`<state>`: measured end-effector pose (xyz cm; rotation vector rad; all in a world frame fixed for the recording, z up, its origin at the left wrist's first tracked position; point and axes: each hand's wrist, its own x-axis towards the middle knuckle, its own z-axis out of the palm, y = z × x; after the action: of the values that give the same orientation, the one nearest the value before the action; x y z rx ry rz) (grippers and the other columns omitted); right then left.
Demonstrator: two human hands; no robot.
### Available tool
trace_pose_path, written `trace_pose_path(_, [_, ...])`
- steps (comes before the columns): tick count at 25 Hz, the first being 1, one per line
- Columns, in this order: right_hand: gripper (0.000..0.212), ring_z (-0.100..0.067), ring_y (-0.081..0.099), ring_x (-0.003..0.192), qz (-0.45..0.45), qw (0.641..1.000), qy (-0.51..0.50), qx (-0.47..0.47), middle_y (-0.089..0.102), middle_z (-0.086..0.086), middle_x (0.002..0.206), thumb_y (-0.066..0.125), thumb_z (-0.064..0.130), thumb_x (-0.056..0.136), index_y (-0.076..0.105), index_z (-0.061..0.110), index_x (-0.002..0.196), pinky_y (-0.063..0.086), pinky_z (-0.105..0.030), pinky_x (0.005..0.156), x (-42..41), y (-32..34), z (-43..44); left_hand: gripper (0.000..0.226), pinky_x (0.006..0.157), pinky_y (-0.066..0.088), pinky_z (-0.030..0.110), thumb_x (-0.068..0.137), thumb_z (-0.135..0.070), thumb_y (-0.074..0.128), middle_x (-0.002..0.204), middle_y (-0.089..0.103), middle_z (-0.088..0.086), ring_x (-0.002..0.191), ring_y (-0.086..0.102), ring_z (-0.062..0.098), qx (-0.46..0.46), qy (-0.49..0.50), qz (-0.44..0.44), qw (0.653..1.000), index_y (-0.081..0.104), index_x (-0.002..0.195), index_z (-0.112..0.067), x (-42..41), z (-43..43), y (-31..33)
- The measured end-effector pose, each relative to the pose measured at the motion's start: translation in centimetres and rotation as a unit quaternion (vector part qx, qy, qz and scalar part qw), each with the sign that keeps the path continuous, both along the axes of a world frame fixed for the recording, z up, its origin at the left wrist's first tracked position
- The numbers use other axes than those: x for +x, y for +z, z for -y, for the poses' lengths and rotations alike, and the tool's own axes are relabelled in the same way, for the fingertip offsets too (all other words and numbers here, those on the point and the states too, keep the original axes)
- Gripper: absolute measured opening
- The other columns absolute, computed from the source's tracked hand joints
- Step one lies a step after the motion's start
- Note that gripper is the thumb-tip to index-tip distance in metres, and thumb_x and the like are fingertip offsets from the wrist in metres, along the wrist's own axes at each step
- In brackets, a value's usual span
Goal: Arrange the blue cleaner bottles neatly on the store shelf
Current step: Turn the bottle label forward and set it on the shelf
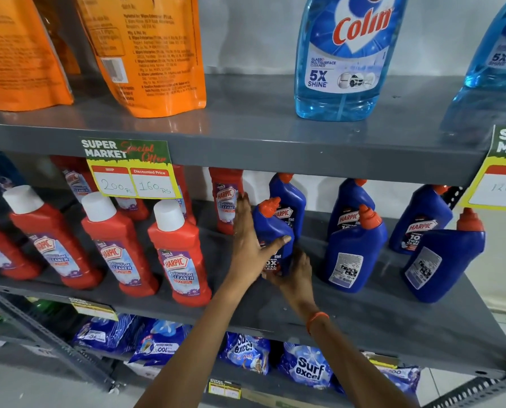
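Several blue Harpic cleaner bottles with orange caps stand on the grey middle shelf (363, 322). My left hand (247, 245) lies with straight fingers against the left side of the leftmost front blue bottle (272, 231), thumb across its front. My right hand (294, 270) grips that bottle's base from the lower right. Another blue bottle (290, 201) stands right behind it. Further right, two front bottles (353, 251) (443, 260) show their back labels, and two rear ones (350, 207) (420, 219) face forward.
Red Harpic bathroom cleaner bottles (178, 251) fill the left of the same shelf. On the top shelf stand orange pouches (145, 54) and Colin glass cleaner bottles (344, 57). Price tags (131, 169) hang from its edge. Surf Excel packets (304, 366) lie below.
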<state>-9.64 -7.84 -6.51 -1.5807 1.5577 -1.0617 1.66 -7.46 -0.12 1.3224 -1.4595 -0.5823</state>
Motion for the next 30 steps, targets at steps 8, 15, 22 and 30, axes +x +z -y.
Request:
trace_pose_path(8, [0.040,-0.033,0.058,0.095,0.001,0.962,-0.195,-0.192,0.052,-0.004,0.100,0.074,0.003,0.070,0.056,0.013,0.104,0.048,-0.032,0.080,-10.7,2.2,-4.4,0.072,0.113,0.022,0.014,0.085,-0.030,0.062,0.151,0.033,0.010,0.139,0.027,0.012,-0.163,-0.061,0.098,0.980,0.024,0.143,-0.012,-8.4,-0.4,0.2])
trace_pose_path(15, [0.044,-0.036,0.060,0.106,0.103,0.991,-0.061,0.058,0.059,-0.021,0.116,0.074,0.002,0.073,0.052,0.005,0.110,0.053,-0.052,0.090,-15.1,-1.1,-0.7,0.067,0.098,0.037,0.018,0.079,-0.012,0.070,0.141,0.046,0.009,0.128,0.044,0.019,0.175,-0.273,0.086,0.942,0.036,0.136,-0.014,-10.4,4.8,-0.2])
trace_pose_path(22, [0.103,-0.028,0.031,0.136,-0.040,0.999,0.013,0.023,0.033,-0.014,0.149,0.081,0.030,0.066,0.019,0.003,0.144,0.027,-0.037,0.112,-16.4,-2.6,-1.5,0.048,0.082,0.050,0.048,0.067,-0.031,0.080,0.100,0.066,0.014,0.092,0.062,0.031,0.095,0.004,0.056,0.994,0.055,0.100,-0.008,-15.9,2.2,-1.4])
trace_pose_path(30, [0.103,-0.027,0.035,0.124,-0.018,0.996,-0.023,-0.080,0.039,-0.012,0.137,0.079,0.029,0.060,0.022,0.013,0.144,0.035,-0.039,0.105,-16.5,-0.8,-1.6,0.032,0.065,0.055,0.022,0.066,-0.043,0.078,0.078,0.071,-0.010,0.078,0.067,0.011,0.088,0.031,-0.122,0.988,0.061,0.085,-0.024,-16.2,0.2,0.7])
